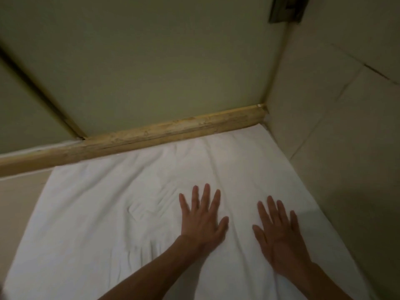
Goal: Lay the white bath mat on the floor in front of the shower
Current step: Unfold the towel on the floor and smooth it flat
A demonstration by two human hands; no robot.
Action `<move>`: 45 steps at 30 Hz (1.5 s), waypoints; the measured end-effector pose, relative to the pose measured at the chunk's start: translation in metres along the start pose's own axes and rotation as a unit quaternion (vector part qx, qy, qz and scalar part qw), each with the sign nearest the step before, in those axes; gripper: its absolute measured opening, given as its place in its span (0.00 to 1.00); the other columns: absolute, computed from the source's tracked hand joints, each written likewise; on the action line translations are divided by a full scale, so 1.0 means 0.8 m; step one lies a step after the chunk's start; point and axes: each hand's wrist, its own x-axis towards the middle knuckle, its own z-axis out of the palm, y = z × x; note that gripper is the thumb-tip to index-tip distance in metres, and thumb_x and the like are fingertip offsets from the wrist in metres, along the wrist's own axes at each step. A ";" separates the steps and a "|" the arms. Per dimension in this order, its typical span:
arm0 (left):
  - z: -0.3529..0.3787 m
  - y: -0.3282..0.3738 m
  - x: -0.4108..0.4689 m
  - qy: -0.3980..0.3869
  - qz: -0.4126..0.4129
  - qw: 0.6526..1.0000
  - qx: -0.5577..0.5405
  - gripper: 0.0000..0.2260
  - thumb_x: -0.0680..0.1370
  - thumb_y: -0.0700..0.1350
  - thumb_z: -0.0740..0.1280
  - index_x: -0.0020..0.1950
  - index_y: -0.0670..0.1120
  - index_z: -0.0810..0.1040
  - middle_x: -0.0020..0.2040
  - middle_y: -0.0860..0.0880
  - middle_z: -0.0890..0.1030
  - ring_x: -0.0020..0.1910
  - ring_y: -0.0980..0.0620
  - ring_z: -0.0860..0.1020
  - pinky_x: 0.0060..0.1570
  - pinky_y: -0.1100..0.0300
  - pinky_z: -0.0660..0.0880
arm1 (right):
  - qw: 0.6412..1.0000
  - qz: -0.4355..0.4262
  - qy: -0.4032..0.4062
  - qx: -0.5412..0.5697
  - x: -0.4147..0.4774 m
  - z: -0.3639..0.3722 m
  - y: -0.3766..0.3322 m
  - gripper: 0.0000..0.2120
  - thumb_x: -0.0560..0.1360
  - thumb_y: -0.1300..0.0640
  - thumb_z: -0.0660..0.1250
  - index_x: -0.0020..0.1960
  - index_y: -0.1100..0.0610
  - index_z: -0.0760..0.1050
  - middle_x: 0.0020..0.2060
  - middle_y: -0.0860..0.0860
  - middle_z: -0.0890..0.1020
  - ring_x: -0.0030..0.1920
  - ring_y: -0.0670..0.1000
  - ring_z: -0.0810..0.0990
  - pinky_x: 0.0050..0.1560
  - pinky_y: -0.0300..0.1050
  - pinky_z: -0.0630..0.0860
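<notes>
Your two hands lie flat, palms down, on the white bath mat (134, 204), which is spread out on the floor. Neither hand grips anything: the fingers are straight and slightly fanned, pressing on the cloth rather than closing round it.

Your left hand (202, 221) rests near the middle of the mat. Your right hand (279, 239) rests just beside it, a little nearer to you, with a soft crease running up the cloth between them.

Ahead of your fingertips, the mat's far edge meets a raised tan threshold (173, 132), which appears to be the shower's sill. Above it stands a pale panel (151, 61), probably the shower door. To the outside of your right hand, the mat's side edge runs close along a tiled wall (337, 126).

Most of the mat stretches away to the outside of your left hand, and its long side seems to run along the threshold. That stretch holds the visible wrinkles (149, 208), a small bunched patch just beyond your left little finger and more folds by your left forearm. A strip of bare floor (19, 191) shows past the mat's left edge.

The mat looks essentially placed. Any further smoothing would fall to your left hand, which is the nearer one, sweeping outward away from your right.
</notes>
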 end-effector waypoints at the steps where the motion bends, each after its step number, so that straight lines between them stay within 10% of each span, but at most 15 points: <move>1: 0.001 0.001 0.001 -0.001 0.001 1.000 -0.001 0.34 0.76 0.66 0.39 0.78 0.55 0.35 0.78 0.48 0.33 0.74 0.41 0.29 0.67 0.33 0.30 | 1.000 -0.001 0.001 0.010 -0.002 -0.001 0.000 0.37 0.79 0.40 0.34 0.71 0.58 0.68 0.71 0.61 0.67 0.70 0.64 0.67 0.66 0.66 0.66; 8: -0.017 -0.004 0.051 0.027 0.006 0.999 -0.016 0.37 0.74 0.69 0.40 0.78 0.53 0.37 0.78 0.47 0.34 0.75 0.41 0.31 0.68 0.35 0.29 | 0.998 -0.012 0.043 0.049 0.050 -0.024 -0.015 0.39 0.79 0.38 0.35 0.67 0.63 0.72 0.68 0.65 0.70 0.67 0.66 0.71 0.68 0.63 0.62; 11: -0.022 -0.003 0.080 0.016 0.020 1.000 0.007 0.37 0.75 0.68 0.41 0.79 0.51 0.38 0.78 0.47 0.35 0.75 0.42 0.31 0.69 0.35 0.30 | 0.998 -0.047 0.028 -0.018 0.107 -0.032 -0.014 0.41 0.74 0.36 0.26 0.77 0.57 0.52 0.77 0.60 0.51 0.77 0.60 0.51 0.75 0.58 0.48; 15: -0.011 -0.008 0.091 0.005 0.027 1.000 0.014 0.36 0.76 0.69 0.41 0.78 0.51 0.36 0.78 0.47 0.35 0.75 0.43 0.31 0.69 0.35 0.32 | 0.997 -0.054 -0.011 -0.048 0.167 -0.025 -0.007 0.31 0.80 0.40 0.40 0.77 0.52 0.36 0.77 0.55 0.37 0.76 0.55 0.36 0.75 0.54 0.37; 45: -0.034 -0.046 0.164 0.039 0.019 0.999 -0.023 0.37 0.75 0.70 0.39 0.78 0.53 0.37 0.78 0.48 0.33 0.76 0.44 0.33 0.71 0.37 0.32 | 1.000 -0.008 0.000 -0.015 0.236 -0.025 0.013 0.31 0.79 0.38 0.40 0.78 0.49 0.41 0.78 0.53 0.41 0.77 0.56 0.38 0.75 0.56 0.38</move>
